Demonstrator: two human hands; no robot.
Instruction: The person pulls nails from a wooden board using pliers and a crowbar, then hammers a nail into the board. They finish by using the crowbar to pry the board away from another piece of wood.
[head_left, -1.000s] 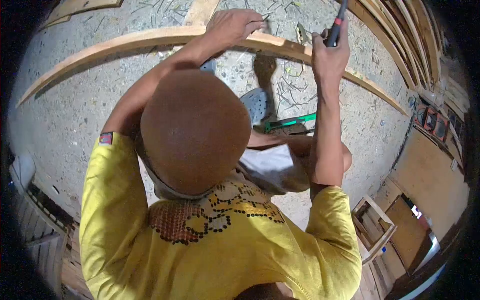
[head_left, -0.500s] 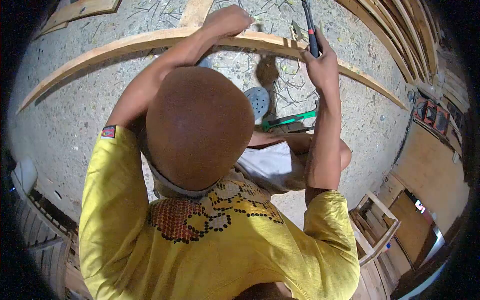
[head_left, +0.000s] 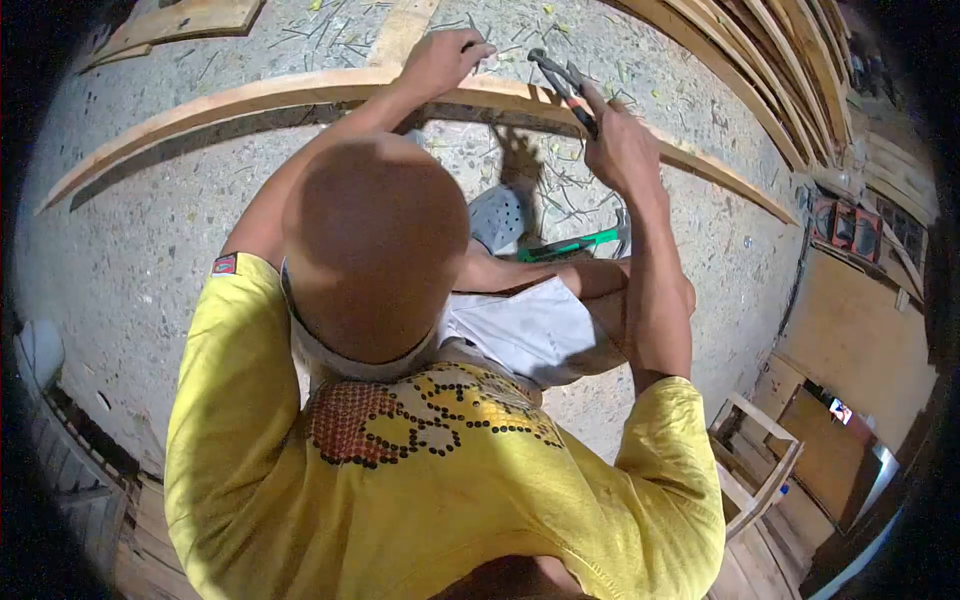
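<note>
My left hand (head_left: 440, 65) is over the long wooden strip (head_left: 230, 97), near where a wider board (head_left: 402, 30) meets it. Its fingertips are pinched together; whatever they hold is too small to make out. In my right hand (head_left: 622, 145) is a pair of dark pincers with red on the handles (head_left: 562, 88). The tool's head points up and left, above the strip and to the right of my left hand. A green-handled hammer (head_left: 570, 246) lies on the floor beside a grey clog (head_left: 497, 218) on my foot.
Nails or thin sticks lie scattered on the concrete floor (head_left: 220, 200). Long planks (head_left: 740, 80) lean at the upper right, and a flat board (head_left: 190, 22) lies at the upper left. A wooden frame (head_left: 770, 430) stands at the lower right, near a red-and-black case (head_left: 850, 228).
My right hand has swung the pincers left and lower, so their head now shows near my left hand. The left hand has shifted slightly down and left. My head has moved left.
</note>
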